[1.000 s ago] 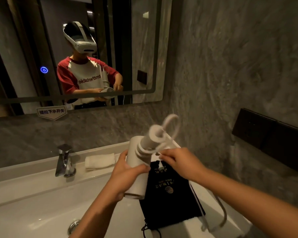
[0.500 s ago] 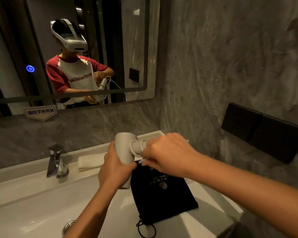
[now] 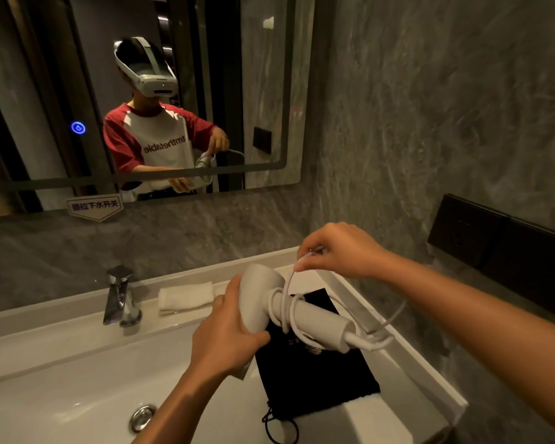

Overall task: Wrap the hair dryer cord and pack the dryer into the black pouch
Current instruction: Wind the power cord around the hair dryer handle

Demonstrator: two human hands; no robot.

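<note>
Near the centre of the frame the left hand point(image 3: 226, 334) is wrapped around the round head of the white hair dryer point(image 3: 302, 310), fingers curled under it and thumb over the top, holding it above the right part of the basin. The dryer's handle points toward the right of the frame, lying roughly level and tilted a little downward. The white cord point(image 3: 289, 302) is looped a few times around the handle close to the head, and more of it leaves the handle's far end, curving out to the right and back in a loose bow. Above the dryer, the right hand point(image 3: 340, 251) is closed in a pinch on a strand of the cord, which runs taut from the fingertips down to the coils on the handle. Directly beneath the dryer, the black pouch point(image 3: 314, 379) lies flat on the white ledge at the right side of the sink point(image 3: 77, 363), its drawstring point(image 3: 279, 424) trailing off its lower end toward the bottom of the frame; whether its mouth is open cannot be told. A chrome faucet point(image 3: 121, 296) stands at the left of centre on the sink's back rim, with a folded white towel point(image 3: 186, 296) just to its right. A chrome drain point(image 3: 142, 416) shows in the basin at lower left. In the upper left a mirror point(image 3: 269, 91) reflects the person, wearing a headset and a red-sleeved shirt. A dark wall panel point(image 3: 500, 251) sits on the grey stone wall at the right.
</note>
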